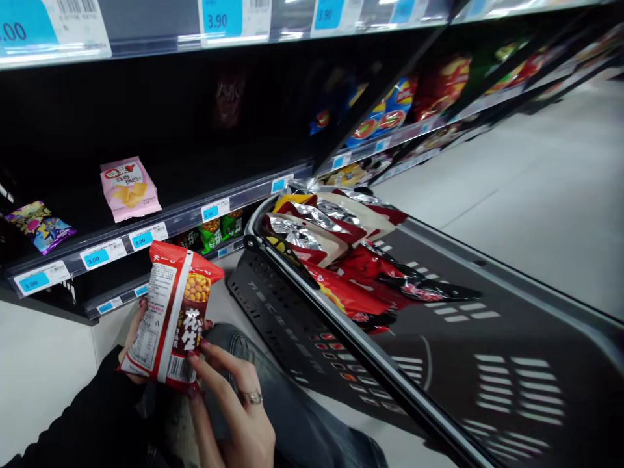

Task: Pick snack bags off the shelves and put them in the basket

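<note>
A red bag of peanuts [168, 318] is held upright and slightly tilted in front of my knees, its printed back facing me. My left hand [134, 338] grips it from behind and at its left edge; most of those fingers are hidden by the bag. At the bag's lower right edge, my right hand [234, 396], with a ring on one finger, pinches the wrapper between fingers and thumb. Right of my hands, a dark shopping basket [312, 354] holds several red, cream and silver snack bags [336, 260], piled toward its shelf end.
A pink snack bag [129, 188] and a purple packet [41, 226] lie on the dark shelf ahead, above price labels [142, 239]. Green packets [211, 235] sit on the lower shelf. Blue bags [385, 117] line the shelving farther right. Pale floor [546, 195] stretches right.
</note>
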`<state>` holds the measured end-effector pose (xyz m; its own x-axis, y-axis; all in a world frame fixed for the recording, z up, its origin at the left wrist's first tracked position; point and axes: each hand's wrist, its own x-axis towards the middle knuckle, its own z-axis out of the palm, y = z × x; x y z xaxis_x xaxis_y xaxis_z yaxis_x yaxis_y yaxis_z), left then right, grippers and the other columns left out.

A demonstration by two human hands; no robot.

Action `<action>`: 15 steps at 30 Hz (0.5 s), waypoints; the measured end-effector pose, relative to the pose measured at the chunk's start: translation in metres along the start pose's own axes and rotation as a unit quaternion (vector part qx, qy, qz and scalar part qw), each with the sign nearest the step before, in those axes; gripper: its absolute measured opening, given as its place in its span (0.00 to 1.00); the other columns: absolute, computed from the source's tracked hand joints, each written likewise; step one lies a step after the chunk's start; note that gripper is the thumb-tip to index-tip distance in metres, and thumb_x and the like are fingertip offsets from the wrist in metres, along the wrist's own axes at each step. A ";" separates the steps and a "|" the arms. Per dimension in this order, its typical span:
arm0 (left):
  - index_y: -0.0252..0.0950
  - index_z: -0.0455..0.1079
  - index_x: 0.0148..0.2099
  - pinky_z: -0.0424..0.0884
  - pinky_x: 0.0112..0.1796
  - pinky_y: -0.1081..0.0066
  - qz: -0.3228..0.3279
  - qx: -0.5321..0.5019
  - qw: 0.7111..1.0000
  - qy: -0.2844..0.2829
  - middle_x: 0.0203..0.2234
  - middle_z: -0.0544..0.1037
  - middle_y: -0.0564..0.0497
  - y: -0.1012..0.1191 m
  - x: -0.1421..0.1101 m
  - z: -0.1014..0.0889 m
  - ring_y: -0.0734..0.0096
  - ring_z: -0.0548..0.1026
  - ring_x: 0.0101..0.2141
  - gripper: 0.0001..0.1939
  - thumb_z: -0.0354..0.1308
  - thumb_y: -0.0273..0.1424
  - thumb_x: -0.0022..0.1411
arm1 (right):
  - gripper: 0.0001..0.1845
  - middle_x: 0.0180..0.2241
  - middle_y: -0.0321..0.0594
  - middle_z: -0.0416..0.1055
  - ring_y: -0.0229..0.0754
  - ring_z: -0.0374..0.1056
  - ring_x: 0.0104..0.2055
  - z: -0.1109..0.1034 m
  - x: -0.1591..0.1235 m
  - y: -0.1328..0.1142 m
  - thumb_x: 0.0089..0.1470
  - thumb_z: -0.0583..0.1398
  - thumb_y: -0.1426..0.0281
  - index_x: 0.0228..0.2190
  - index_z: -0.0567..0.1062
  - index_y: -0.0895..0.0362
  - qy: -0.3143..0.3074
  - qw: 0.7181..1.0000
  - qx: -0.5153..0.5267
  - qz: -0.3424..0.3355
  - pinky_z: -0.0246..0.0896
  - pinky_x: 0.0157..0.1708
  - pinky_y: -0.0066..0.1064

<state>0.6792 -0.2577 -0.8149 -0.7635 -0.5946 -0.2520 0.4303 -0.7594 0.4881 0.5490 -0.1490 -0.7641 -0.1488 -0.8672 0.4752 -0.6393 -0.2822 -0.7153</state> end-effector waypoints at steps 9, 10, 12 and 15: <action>0.31 0.68 0.56 0.64 0.52 0.49 -0.001 -0.085 0.996 -0.017 0.50 0.75 0.36 0.003 0.005 0.012 0.43 0.71 0.51 0.41 0.59 0.57 0.48 | 0.20 0.47 0.47 0.68 0.46 0.68 0.49 0.001 0.005 0.000 0.54 0.55 0.78 0.48 0.70 0.53 0.013 1.000 -0.019 -0.016 0.69 0.43 0.36; 0.32 0.68 0.56 0.63 0.52 0.49 -0.002 -0.090 0.996 -0.009 0.49 0.75 0.36 0.005 0.004 0.014 0.44 0.71 0.51 0.40 0.60 0.55 0.50 | 0.20 0.47 0.46 0.68 0.45 0.68 0.49 0.002 0.006 0.002 0.55 0.55 0.78 0.49 0.70 0.54 0.019 0.999 -0.021 -0.017 0.68 0.44 0.35; 0.32 0.68 0.56 0.64 0.52 0.50 -0.002 -0.094 0.996 0.008 0.48 0.76 0.37 0.008 0.004 0.019 0.45 0.72 0.51 0.35 0.58 0.52 0.54 | 0.19 0.47 0.46 0.68 0.43 0.67 0.49 0.005 0.009 0.004 0.56 0.54 0.78 0.49 0.69 0.55 0.032 0.999 -0.021 -0.014 0.67 0.45 0.33; 0.31 0.69 0.55 0.64 0.52 0.50 -0.004 -0.099 0.995 0.018 0.47 0.77 0.37 0.010 0.005 0.024 0.46 0.73 0.50 0.32 0.56 0.51 0.58 | 0.18 0.47 0.46 0.68 0.42 0.67 0.49 0.008 0.012 0.008 0.57 0.54 0.78 0.49 0.69 0.56 0.042 0.999 -0.018 -0.005 0.67 0.46 0.32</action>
<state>0.6680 -0.2617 -0.7914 -0.7514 -0.5940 -0.2873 0.5124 -0.7996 0.3132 0.5480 -0.1649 -0.7687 -0.2042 -0.8260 0.5253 -0.6679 -0.2748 -0.6917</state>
